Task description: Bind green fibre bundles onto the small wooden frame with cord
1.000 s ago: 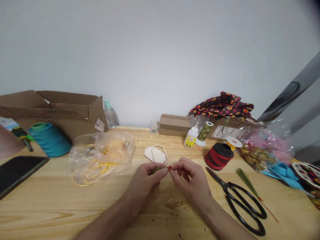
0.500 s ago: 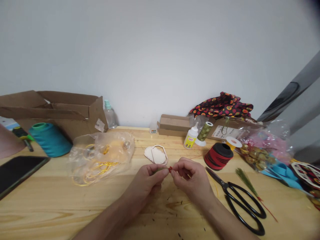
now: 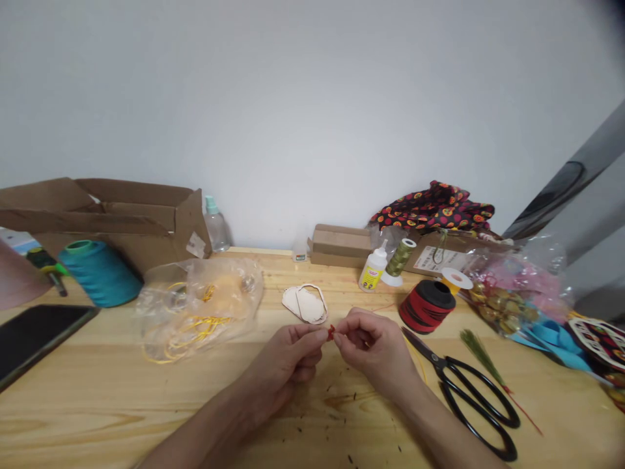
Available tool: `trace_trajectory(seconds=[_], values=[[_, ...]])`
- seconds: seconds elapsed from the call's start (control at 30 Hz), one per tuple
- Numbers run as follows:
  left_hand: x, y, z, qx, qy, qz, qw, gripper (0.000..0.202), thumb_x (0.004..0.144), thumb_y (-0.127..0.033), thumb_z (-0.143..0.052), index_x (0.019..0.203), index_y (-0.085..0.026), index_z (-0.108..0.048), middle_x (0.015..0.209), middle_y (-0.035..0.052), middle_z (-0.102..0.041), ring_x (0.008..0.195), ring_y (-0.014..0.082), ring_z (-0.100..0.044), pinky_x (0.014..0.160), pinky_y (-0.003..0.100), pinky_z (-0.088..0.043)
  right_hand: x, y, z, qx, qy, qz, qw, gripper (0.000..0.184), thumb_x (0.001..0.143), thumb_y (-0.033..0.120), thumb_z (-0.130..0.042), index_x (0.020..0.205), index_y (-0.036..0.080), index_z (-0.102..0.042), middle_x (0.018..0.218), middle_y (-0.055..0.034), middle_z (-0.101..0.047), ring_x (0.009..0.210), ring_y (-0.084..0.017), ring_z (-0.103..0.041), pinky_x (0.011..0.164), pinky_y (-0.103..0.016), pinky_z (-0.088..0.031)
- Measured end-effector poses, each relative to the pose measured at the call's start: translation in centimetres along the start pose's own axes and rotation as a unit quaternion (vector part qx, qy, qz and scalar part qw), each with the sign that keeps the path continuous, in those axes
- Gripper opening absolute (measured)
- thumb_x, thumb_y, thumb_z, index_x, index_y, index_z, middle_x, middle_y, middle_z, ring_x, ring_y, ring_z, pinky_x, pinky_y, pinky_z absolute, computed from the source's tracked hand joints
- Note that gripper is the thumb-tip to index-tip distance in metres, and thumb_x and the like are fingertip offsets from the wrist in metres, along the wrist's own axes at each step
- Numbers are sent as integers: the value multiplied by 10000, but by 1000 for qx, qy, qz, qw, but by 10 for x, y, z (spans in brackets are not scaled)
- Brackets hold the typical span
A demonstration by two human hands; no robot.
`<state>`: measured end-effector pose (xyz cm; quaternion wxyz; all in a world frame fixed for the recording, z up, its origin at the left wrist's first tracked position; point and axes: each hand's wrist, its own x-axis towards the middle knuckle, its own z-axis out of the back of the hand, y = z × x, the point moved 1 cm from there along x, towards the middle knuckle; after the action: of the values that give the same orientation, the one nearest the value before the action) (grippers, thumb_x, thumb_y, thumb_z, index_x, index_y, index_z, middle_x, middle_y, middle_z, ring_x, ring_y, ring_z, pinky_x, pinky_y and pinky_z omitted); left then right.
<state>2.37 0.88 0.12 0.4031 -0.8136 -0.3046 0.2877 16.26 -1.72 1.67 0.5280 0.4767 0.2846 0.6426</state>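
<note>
My left hand (image 3: 297, 355) is closed in a pinch, thumb against fingers. Facing it, my right hand (image 3: 371, 348) pinches the other side of a small red knotted cord (image 3: 331, 333), which shows between the two sets of fingertips. The rest of what the left fingers cover is hidden. Just beyond the hands lies a flat pale cut-out piece (image 3: 305, 304). To the right of my right hand are black-handled scissors (image 3: 481, 397) and a green tassel (image 3: 483, 355) with a red cord tail.
Behind the right hand stand a red cord spool (image 3: 427, 307), a glue bottle (image 3: 373, 268) and a green thread spool (image 3: 400, 258). On the left are a plastic bag with yellow cord (image 3: 200, 306), a teal thread cone (image 3: 100, 273), a phone (image 3: 39, 342) and a cardboard box (image 3: 141, 241).
The green strands seen earlier at my left fingertips are now covered by the fingers. The red knot has shifted very slightly left; both hands stay nearly in place.
</note>
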Motion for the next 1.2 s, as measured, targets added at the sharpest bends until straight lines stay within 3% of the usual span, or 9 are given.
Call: trace_trajectory(seconds=[0.2,0.57,0.73,0.87,1.0,1.2], values=[[-1,0,1,28,-18,-9,999,207,704,-315,-589,634,-133,-519,482,-99,-187,443,57,-75,380,183,-66,1,-2,0,15,13,-34,999,88,646,206,-554,599,142,-592,505,39,-443,422,-52,-306,373,-171,-239],[-3,-1,0,142,-79,-46,986,254,693,-384,-576,672,-131,-580,440,-98,-227,407,50,-147,396,217,-81,1,-1,1,-16,-12,-21,1000,84,630,196,-551,566,147,-578,467,51,-417,408,-53,-291,364,-173,-229],[-2,-1,0,122,-55,-46,990,244,711,-362,-566,640,-129,-547,466,-96,-205,420,52,-129,399,217,-84,2,-3,1,2,-12,-28,1000,48,634,190,-560,632,150,-587,488,59,-397,420,-55,-283,380,-176,-229],[-2,-1,1,97,-35,-41,994,262,719,-355,-559,587,-141,-485,484,-93,-197,438,58,-97,397,211,-73,3,-3,2,22,11,-16,1000,134,657,171,-556,774,151,-620,552,40,-449,444,-61,-312,409,-186,-265],[-3,0,2,63,-9,-10,998,255,725,-356,-550,604,-142,-482,494,-94,-180,448,63,-76,395,206,-59,4,0,3,24,50,13,998,132,687,155,-539,731,155,-663,634,-14,-553,494,-81,-402,451,-207,-318],[-2,0,3,53,-17,-1,998,262,678,-361,-596,595,-135,-491,486,-99,-192,443,55,-82,396,203,-56,4,1,2,66,47,-28,996,108,671,175,-565,690,154,-670,624,-25,-603,543,-106,-496,485,-222,-373]])
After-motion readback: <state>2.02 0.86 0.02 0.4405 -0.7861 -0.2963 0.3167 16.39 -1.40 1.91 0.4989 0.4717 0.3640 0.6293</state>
